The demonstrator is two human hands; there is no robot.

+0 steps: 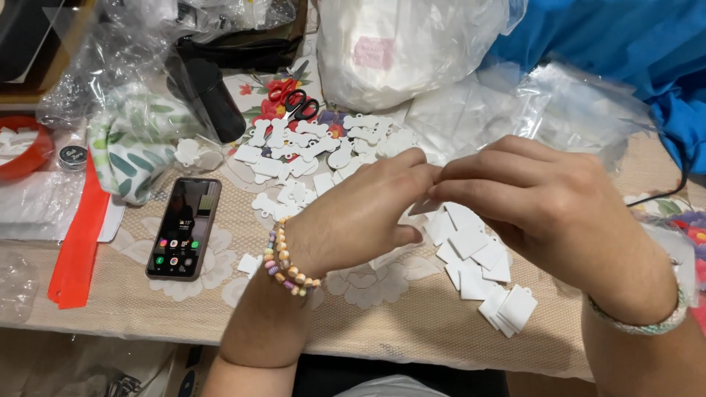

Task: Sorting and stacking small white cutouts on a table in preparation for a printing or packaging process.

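Left hand (360, 220), right hand (544, 206) pinch white tag (425, 208); table edge (412, 351) near.

Scene was evenly and brightly lit, warm indoor light apparently from overhead. Shadows were soft; a faint one lay under the hands on the bench (382, 316). Glare streaked the clear plastic bags (566, 103) and the crumpled wrap (125, 51) at upper left. Phone screen (182, 228) glowed, readable but small. White tags (309, 147) were near blown out, edges merging. Both hands showed slight motion softness at the fingertips. Corners looked mildly stretched, wide lens. Lower edge fell dim under the bench.
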